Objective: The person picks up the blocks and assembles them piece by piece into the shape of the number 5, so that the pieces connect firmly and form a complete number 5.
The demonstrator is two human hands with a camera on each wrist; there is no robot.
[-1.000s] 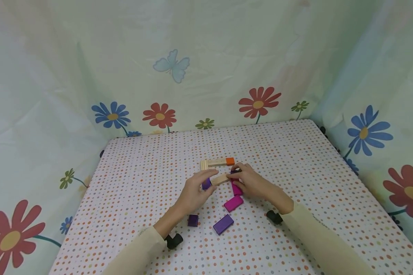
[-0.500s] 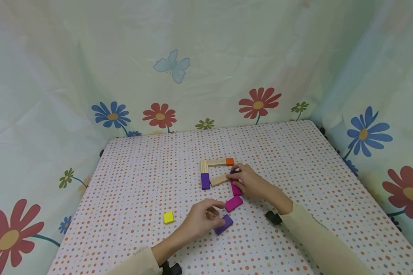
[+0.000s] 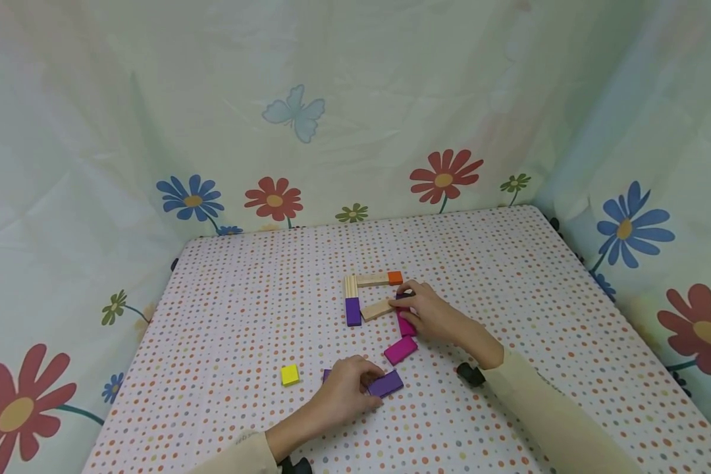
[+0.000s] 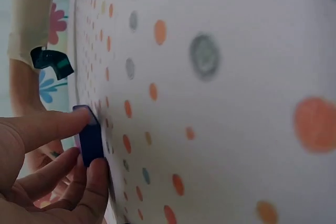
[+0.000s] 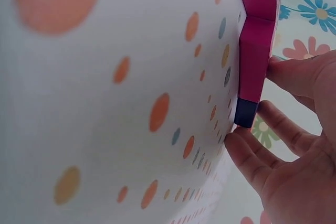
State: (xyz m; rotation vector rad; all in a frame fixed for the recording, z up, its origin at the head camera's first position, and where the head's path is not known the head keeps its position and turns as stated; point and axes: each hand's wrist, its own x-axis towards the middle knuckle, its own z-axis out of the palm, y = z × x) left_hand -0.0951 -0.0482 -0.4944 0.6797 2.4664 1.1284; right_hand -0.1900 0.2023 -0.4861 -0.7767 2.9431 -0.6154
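Note:
In the head view my left hand (image 3: 346, 390) pinches a purple block (image 3: 386, 384) on the near part of the table. The left wrist view shows the thumb on one side of this block (image 4: 92, 142) and fingertips on the other. Farther back, my right hand (image 3: 431, 313) touches a magenta block (image 3: 405, 324) and the dark block (image 5: 245, 113) at its end, thumb on the magenta one and fingers spread around the dark end. A second magenta block (image 3: 400, 351) lies at an angle against the first.
Plain wooden blocks (image 3: 351, 286), an orange block (image 3: 395, 278) and a purple block (image 3: 353, 312) form a bent line with a tilted wooden block (image 3: 376, 309). A yellow block (image 3: 290, 375) sits left. Another purple block (image 3: 326, 374) is mostly hidden behind the left hand.
My left hand has come back from the far purple block to the near one and grips it, turning it slightly. The yellow block is uncovered. My right hand stays put.

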